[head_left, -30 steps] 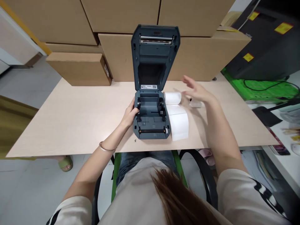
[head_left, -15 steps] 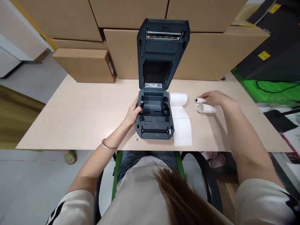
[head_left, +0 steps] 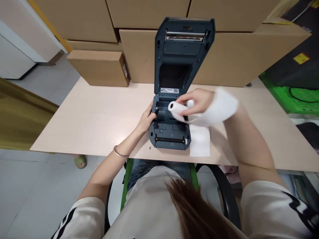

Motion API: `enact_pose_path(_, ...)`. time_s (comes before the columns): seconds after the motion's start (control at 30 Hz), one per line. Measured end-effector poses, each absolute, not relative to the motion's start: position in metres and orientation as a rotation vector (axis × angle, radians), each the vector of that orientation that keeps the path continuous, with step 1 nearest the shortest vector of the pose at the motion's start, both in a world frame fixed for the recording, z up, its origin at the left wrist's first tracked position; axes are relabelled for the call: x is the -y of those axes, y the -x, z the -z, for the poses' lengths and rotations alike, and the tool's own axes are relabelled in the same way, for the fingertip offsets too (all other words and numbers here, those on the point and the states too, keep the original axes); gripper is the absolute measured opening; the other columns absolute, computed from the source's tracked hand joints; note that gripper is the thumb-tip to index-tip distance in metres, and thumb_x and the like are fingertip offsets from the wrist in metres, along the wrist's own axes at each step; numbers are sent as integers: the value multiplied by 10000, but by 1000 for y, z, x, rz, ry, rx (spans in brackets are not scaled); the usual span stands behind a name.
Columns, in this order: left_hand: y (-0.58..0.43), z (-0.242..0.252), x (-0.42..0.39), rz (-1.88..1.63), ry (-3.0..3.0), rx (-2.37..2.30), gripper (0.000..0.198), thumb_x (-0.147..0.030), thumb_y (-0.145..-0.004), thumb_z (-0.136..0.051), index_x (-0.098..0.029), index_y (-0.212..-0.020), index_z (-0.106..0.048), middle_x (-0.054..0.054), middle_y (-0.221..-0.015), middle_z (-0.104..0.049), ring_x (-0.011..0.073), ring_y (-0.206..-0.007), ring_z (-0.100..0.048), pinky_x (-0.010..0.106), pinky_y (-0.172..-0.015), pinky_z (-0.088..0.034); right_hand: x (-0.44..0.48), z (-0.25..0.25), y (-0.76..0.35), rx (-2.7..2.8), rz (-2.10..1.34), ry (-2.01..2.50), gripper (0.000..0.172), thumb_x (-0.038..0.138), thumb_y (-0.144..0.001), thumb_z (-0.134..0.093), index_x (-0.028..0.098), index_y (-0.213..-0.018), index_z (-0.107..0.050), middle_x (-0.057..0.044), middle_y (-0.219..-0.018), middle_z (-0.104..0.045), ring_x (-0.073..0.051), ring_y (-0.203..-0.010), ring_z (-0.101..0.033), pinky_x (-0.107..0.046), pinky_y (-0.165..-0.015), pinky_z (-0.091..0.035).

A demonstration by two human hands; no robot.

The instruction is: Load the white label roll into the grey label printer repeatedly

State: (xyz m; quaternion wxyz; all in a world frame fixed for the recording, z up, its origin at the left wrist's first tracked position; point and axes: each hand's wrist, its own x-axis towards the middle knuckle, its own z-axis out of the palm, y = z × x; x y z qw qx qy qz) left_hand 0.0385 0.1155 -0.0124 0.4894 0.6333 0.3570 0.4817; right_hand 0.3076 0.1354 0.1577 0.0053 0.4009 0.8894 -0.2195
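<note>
A dark grey label printer stands on the table with its lid raised. My left hand grips the left side of its base, thumb over the rim. In my right hand is a small roll of white label paper, held above the right part of the printer's open bay. The roll's dark core hole faces left. A loose strip, blurred by motion, trails from it under my hand and past the wrist. Beside the printer lies a flat length of white labels; its larger roll is mostly hidden behind my right hand.
Large cardboard boxes line the back of the table, close behind the raised lid. A flatter carton stands at the back left. A tiny dark scrap lies near the front edge. A green surface is at far right.
My right hand has lifted the small label roll off the table at right and carried it left over the printer. My left hand stays on the printer. The view has shifted slightly.
</note>
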Motion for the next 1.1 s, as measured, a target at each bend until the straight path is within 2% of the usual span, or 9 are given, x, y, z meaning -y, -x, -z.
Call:
enact_pose_path(0.13,-39,9,-114,-1148,-1526,-929,786,-295,-829,-603,-250,-1611,-539,37,-1748,-524,353,-1634,-455,500,-1377,-345,-144,-110,-254,-2843,330,-1173,198,269,-895,-660,175,-953,-824,-90,-910,-809,-220,-901,-709,-430,-1072,-469)
enact_pose_path(0.23,-40,8,-113,-1139,-1512,-949,812,-296,-805,-611,-244,-1611,-536,43,-1745,-527,353,-1653,-430,501,-1384,-333,-146,-86,-247,-2868,270,-1165,170,189,-880,-654,191,-781,-792,-71,-796,-780,-232,-953,-739,-533,-1286,-365)
enact_pose_path(0.33,-40,5,-112,-1131,-1511,-938,825,-290,-793,-597,-252,-1614,-527,39,-1730,-546,352,-1646,-439,508,-1379,-341,-138,-78,-255,-2932,240,-1185,215,174,-914,-617,204,-897,-829,-74,-924,-817,-269,-1137,-753,-604,-1405,-239)
enact_pose_path(0.43,-41,1,-110,-1135,-1517,-943,828,-282,-795,-588,-244,-1620,-525,40,-1743,-531,344,-1663,-416,504,-1395,-313,-123,-82,-271,-3003,254,-1196,406,95,-904,-545,186,-1179,-829,-99,-1219,-815,-267,-1306,-718,-593,-1415,-296)
enact_pose_path(0.53,-42,-2,-108,-1139,-1518,-935,837,-278,-797,-576,-241,-1631,-511,40,-1764,-502,335,-1663,-418,490,-1398,-311,-102,-89,-292,-3106,422,-1107,531,66,-868,-531,240,-1289,-804,-47,-1331,-790,-224,-1329,-719,-515,-1398,-385)
enact_pose_path(0.63,-42,-2,-108,-1134,-1537,-912,830,-284,-805,-561,-239,-1632,-502,46,-1770,-490,333,-1650,-431,476,-1386,-331,-80,-88,-306,-3283,775,-969,396,197,-921,-644,260,-1276,-808,-29,-1277,-808,-222,-1253,-757,-529,-1425,-334)
enact_pose_path(0.73,-42,-1,-109,-1135,-1555,-911,843,-299,-808,-566,-238,-1645,-484,48,-1770,-488,339,-1664,-409,474,-1391,-318,-59,-81,-309,-3386,919,-1052,223,371,-1014,-683,251,-1108,-846,-18,-1085,-839,-182,-1048,-806,-522,-1415,-361)
enact_pose_path(0.9,-43,-3,-110,-1134,-1499,-908,882,-306,-745,-589,-250,-1622,-512,23,-1741,-528,356,-1660,-411,495,-1400,-316,-34,-67,-306,-3466,615,-1105,245,303,-1055,-616,277,-982,-848,3,-1214,-830,-193,-1229,-790,-476,-1296,-543)
enact_pose_path(1.1,-41,-9,-109,-1079,-1452,-911,882,-298,-727,-633,-255,-1600,-520,38,-1732,-531,370,-1633,-437,516,-1402,-320,-12,-57,-304,-3528,119,-1129,225,239,-1050,-606,252,-988,-822,-11,-1187,-834,-232,-1311,-759,-620,-1375,-411)
